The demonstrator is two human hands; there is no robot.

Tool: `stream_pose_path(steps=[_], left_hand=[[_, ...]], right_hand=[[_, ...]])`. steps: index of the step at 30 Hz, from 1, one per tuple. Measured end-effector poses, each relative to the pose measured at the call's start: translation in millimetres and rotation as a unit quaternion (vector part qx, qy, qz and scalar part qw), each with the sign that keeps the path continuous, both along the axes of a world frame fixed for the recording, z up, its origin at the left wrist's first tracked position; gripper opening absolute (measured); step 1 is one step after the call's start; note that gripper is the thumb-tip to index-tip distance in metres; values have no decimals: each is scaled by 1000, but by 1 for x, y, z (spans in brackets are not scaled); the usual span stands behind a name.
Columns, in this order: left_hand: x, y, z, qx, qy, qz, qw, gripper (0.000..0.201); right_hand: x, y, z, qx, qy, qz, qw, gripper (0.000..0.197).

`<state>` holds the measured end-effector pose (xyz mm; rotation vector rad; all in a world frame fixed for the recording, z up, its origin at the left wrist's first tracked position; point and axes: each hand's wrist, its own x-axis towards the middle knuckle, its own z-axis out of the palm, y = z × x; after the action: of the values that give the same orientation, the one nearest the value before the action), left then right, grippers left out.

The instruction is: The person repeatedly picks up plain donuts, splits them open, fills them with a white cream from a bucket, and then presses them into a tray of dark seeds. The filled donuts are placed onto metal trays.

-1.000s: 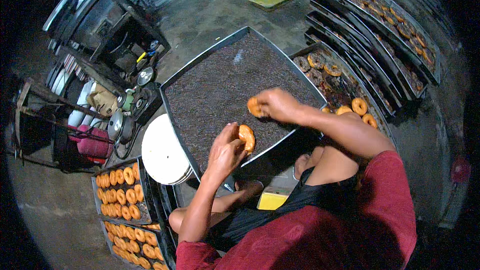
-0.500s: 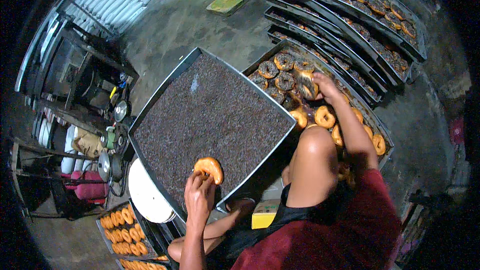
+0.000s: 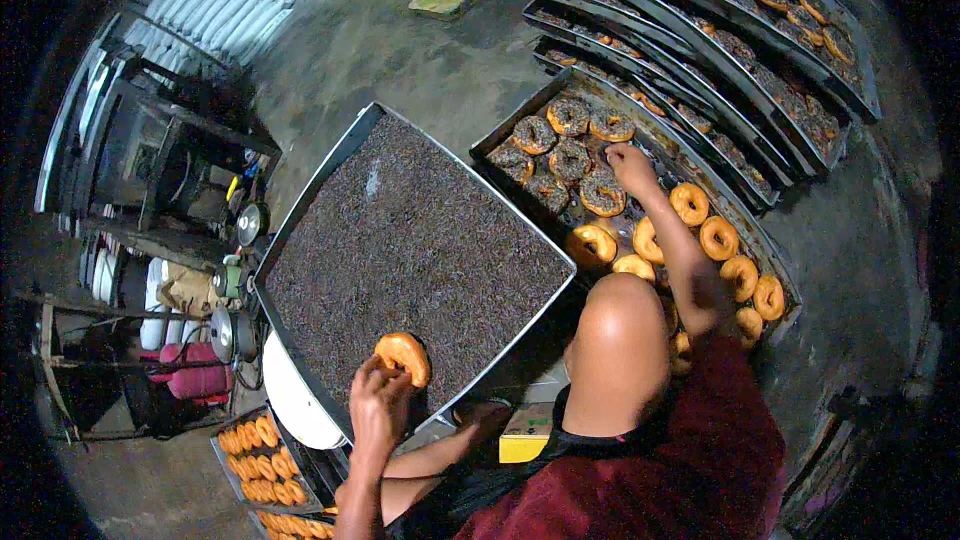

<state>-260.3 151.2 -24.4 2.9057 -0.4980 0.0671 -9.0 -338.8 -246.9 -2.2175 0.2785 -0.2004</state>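
My left hand [image 3: 380,405] pinches the near edge of a plain glazed doughnut [image 3: 408,352], which is at the near side of a square metal tray [image 3: 502,348] filled with dark chocolate sprinkles [image 3: 420,230]. Over the long metal tray [image 3: 483,147] on the right, my right hand [image 3: 635,172] is empty, its fingers loosely bent. Just left of those fingers lies a sprinkle-coated doughnut [image 3: 588,202], flat among several others like it. Plain glazed doughnuts [image 3: 719,238] fill the near part of that tray, some hidden behind my knee and right arm.
Stacked trays of coated doughnuts [image 3: 700,35] stand at the far right. Trays of plain doughnuts [image 3: 262,465] sit at the lower left, by a round white lid or tub [image 3: 290,395]. A rack with pots [image 3: 235,332] stands left. A yellow box [image 3: 525,448] is between my legs.
My right hand has let go of a coated doughnut, which was tilted in its fingers and now lies flat. My left hand still holds the plain doughnut, shifted slightly left in view.
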Motion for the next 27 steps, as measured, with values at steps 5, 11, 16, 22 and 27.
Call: stream_pose_path(steps=[5,11,16,22,27], left_hand=[[56,4,25,-500,204,247,805,25],[152,-76,22,-724,306,147,600,37],[191,-141,27,-665,335,109,658,45],[148,-124,36,-584,191,96,783,53],[90,-89,30,-577,189,143,782,60]], right_hand=[[-14,46,123,149,-143,139,968,27],[-15,128,189,493,98,387,773,37],[-12,102,165,646,119,338,674,37],[-20,-2,58,617,17,70,783,36],[-1,-79,-37,424,89,-214,876,33]])
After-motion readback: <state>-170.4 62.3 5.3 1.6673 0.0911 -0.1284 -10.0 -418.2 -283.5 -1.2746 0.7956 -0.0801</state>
